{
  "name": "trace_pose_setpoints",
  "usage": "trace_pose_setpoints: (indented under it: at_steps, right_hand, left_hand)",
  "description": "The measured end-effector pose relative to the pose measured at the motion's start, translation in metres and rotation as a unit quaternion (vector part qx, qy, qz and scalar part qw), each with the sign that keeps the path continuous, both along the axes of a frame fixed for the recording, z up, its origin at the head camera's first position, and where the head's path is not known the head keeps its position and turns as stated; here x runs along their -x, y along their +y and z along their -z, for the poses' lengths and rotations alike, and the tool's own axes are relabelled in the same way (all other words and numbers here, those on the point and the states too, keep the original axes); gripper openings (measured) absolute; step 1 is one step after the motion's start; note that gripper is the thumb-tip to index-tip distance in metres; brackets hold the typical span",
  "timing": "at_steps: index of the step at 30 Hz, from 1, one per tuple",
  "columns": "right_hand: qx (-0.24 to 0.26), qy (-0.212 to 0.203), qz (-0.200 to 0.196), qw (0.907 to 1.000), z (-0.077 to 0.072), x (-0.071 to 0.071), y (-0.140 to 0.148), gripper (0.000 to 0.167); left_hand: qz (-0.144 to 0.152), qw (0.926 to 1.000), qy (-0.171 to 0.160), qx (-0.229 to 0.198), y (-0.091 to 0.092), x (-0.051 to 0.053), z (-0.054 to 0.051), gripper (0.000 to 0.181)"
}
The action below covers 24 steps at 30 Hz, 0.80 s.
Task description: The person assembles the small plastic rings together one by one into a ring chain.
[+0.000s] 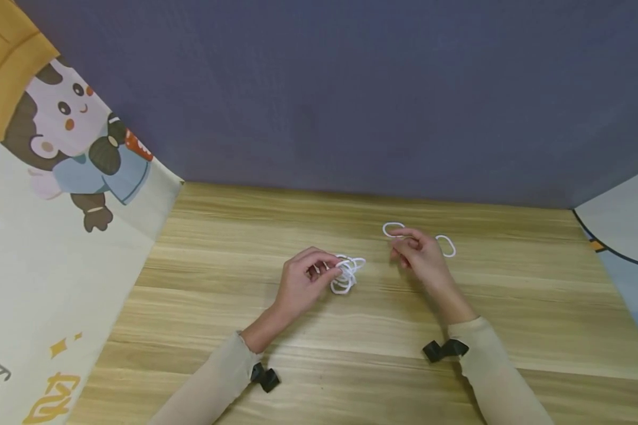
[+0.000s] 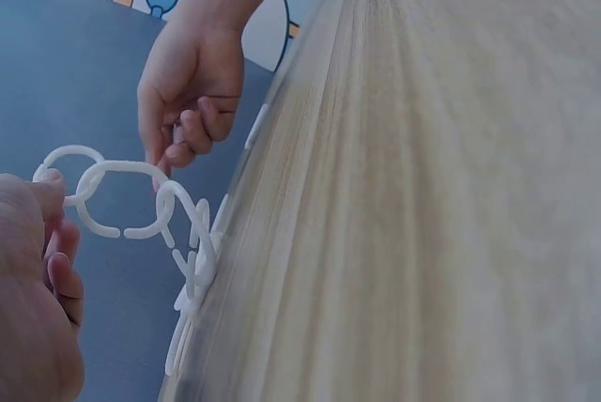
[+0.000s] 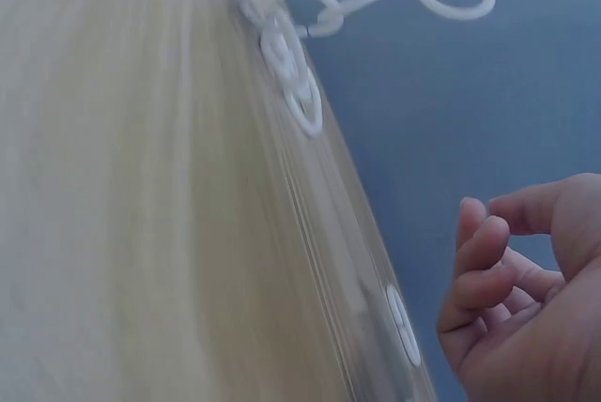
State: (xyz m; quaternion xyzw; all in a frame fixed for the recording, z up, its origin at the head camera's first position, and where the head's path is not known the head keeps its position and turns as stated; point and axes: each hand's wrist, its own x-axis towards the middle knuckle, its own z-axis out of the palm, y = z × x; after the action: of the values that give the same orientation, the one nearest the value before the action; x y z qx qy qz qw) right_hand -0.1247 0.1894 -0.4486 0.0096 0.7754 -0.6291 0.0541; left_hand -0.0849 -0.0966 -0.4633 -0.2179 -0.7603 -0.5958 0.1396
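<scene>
In the head view my left hand (image 1: 304, 278) pinches one end of a chain of white plastic links (image 1: 344, 273) between thumb and fingers. The left wrist view shows these as open C-shaped rings (image 2: 122, 166) hooked together, the lower ones bunched on the tabletop. My right hand (image 1: 424, 260) hovers to the right of the chain, fingers loosely bent and nothing held. A loose white link (image 1: 384, 229) lies just beyond its fingertips, partly covered by them. Another loose link (image 1: 452, 243) lies to the right of that hand.
The wood-grain tabletop (image 1: 218, 248) meets a dark blue upright panel (image 1: 319, 106) at the back. A pale wall (image 1: 21, 254) with cartoon prints borders the left side, and another printed panel (image 1: 624, 218) stands at the right.
</scene>
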Motion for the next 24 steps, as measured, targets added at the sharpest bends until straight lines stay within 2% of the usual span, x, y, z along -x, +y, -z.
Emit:
trace_pose_setpoints:
  at_steps: [6, 12, 24]
  right_hand:
    - [-0.028, -0.007, 0.021, 0.9994, -0.003, 0.011, 0.014, 0.036]
    - [-0.052, 0.004, 0.045, 0.9976, -0.004, 0.023, 0.023, 0.037]
    - [-0.127, 0.047, 0.068, 0.9884, 0.011, 0.035, 0.031, 0.027]
  left_hand:
    - [-0.003, 0.9999, 0.012, -0.001, 0.001, 0.001, 0.002, 0.011]
    - [-0.013, 0.9999, 0.007, 0.003, 0.000, 0.002, 0.002, 0.010]
    - [-0.001, 0.9999, -0.001, 0.010, -0.004, -0.002, 0.003, 0.012]
